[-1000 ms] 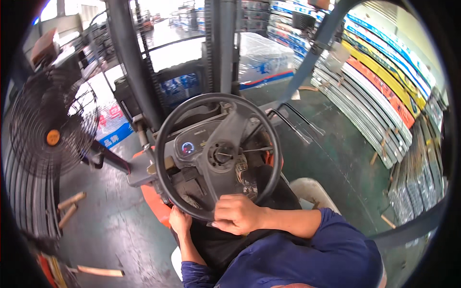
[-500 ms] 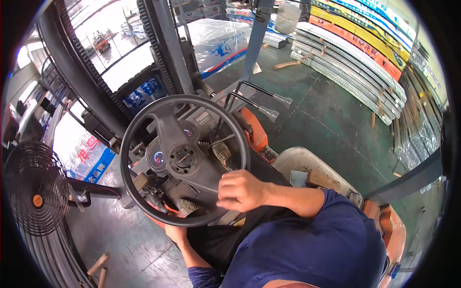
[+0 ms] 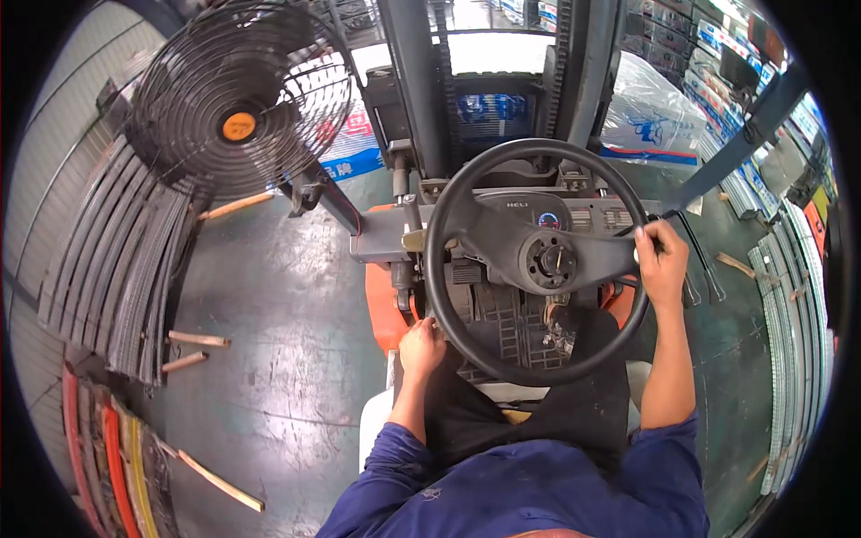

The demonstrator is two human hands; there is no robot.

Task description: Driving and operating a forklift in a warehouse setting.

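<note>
In front of me is a black steering wheel (image 3: 538, 384), its hub and spokes over a dashboard (image 3: 511, 211) with a lit round gauge. My right hand (image 3: 662, 260) is closed round the right side of the rim. A small pale spot shows beside its fingers, too small to name. Down at the left of the wheel, my left hand (image 3: 421, 348) rests by my left knee with its fingers curled in. What it holds, if anything, is hidden. Below the wheel are the pedals and my shoe (image 3: 560, 332).
A black wire-caged fan (image 3: 238, 125) stands on a post at front left. The mast (image 3: 421, 90) rises ahead, with wrapped bundles beyond it. Long metal profiles (image 3: 99, 260) are stacked at left, and others (image 3: 789, 341) at right. Wooden sticks (image 3: 220, 480) lie on the green floor.
The view has swung left and levelled. My right hand has gone from the wheel's lower part up to its right side. My left hand stays low, at the wheel's left.
</note>
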